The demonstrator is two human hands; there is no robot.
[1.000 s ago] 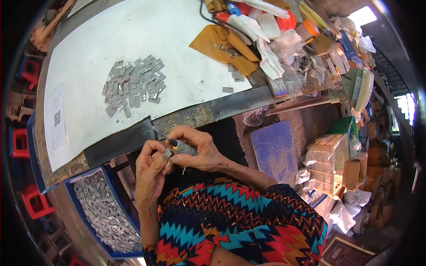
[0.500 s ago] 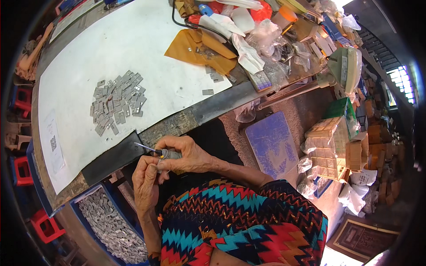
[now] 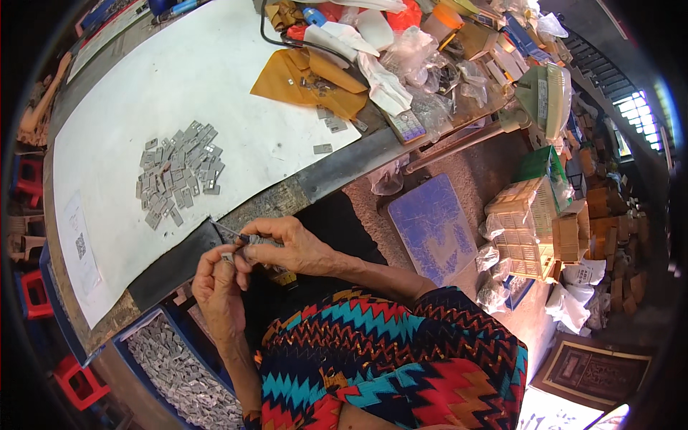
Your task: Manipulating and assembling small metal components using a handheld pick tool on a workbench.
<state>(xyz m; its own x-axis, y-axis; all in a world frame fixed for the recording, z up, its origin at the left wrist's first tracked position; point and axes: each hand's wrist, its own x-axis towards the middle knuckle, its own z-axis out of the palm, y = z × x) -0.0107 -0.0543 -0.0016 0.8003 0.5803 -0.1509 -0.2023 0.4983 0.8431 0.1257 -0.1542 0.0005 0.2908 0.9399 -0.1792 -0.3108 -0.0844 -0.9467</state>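
Observation:
My right hand is closed around the grey wrapped handle of a screwdriver, whose thin metal shaft points up and left over the table edge. Beside it, my left hand pinches a small grey metal piece between thumb and fingers. Both hands are close together in front of the table's near edge. On the white sheet beyond them lies a loose pile of flat grey metal pieces, some with small holes or slots.
A blue tray full of similar grey pieces stands below the table at left. Brown paper with small parts, a calculator and plastic bags crowd the table's right. A blue-topped stool and a lamp are on the right.
My left hand has shifted left and slightly down, and a small grey piece now shows at its fingertips. The screwdriver stays in my right hand. The whole view has shifted slightly.

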